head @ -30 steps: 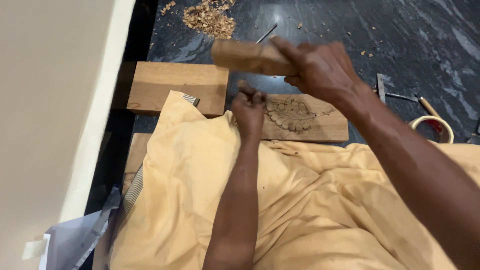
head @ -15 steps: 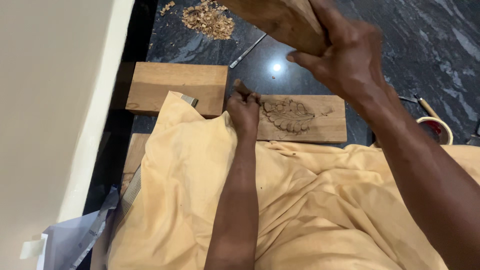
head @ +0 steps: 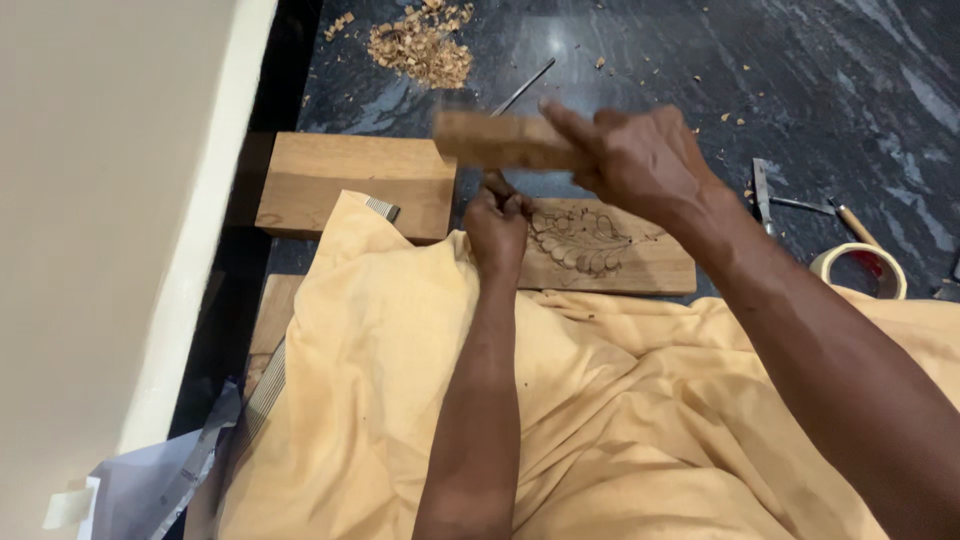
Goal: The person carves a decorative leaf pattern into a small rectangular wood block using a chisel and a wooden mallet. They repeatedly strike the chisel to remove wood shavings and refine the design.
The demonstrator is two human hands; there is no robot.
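On the dark stone floor, near the middle, lies the carved wooden panel (head: pixel 600 248), a leaf pattern already cut across its centre while its right end is bare. At its left end the left hand (head: pixel 497 222) is clenched around a chisel, mostly hidden. Above, the right hand (head: pixel 640 160) grips a blurred wooden mallet (head: pixel 500 140). Chips (head: pixel 420 45) lie farther off.

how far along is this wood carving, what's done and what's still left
Done: a leaf pattern is already cut into the carved board, and wood chips lie piled on the dark floor. In hand: the left hand grips a chisel at the board's left end; the right hand holds a wooden mallet above it. Left: the board's right part looks uncarved.
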